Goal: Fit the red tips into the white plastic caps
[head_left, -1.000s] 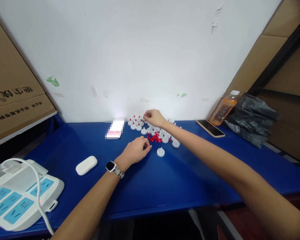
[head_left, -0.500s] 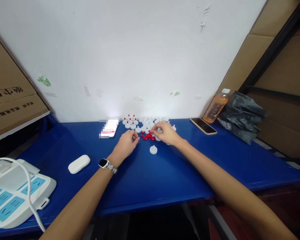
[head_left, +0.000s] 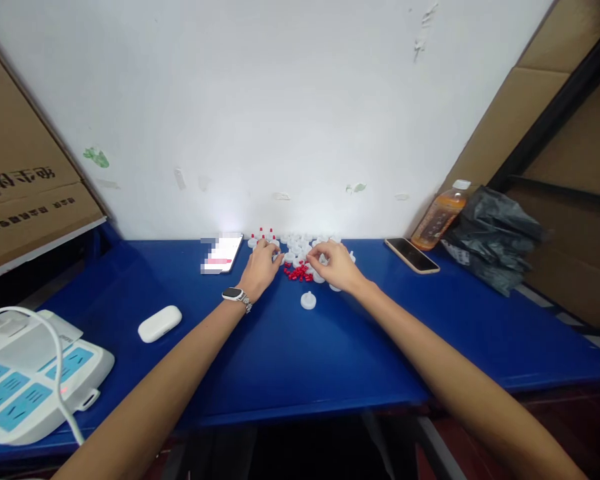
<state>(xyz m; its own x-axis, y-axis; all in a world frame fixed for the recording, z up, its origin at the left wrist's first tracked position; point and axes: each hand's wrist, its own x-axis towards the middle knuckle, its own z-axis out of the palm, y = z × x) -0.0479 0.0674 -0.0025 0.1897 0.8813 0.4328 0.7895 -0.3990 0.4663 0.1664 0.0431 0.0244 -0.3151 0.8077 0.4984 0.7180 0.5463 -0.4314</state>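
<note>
Your left hand [head_left: 261,268] and right hand [head_left: 336,265] sit curled among the white caps [head_left: 300,245], red tips [head_left: 298,272] between them; I cannot tell what they pinch; a few caps already wear red, most wait

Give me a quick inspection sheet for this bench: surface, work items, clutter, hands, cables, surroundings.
Surface: blue table, against a white wall.
Work items: white caps clustered by the wall, some red-tipped; red pieces in a small pile between the hands; one lone white cap nearer the person.
Clutter: earbud case, lit phone, dark phone, orange drink bottle, black bag.
Hands: left hand at the caps, watch on its wrist; right hand beside the red pile; grasp cannot be told.
Cables: white cable over the power strip.
Surroundings: cardboard boxes left, cardboard right.
</note>
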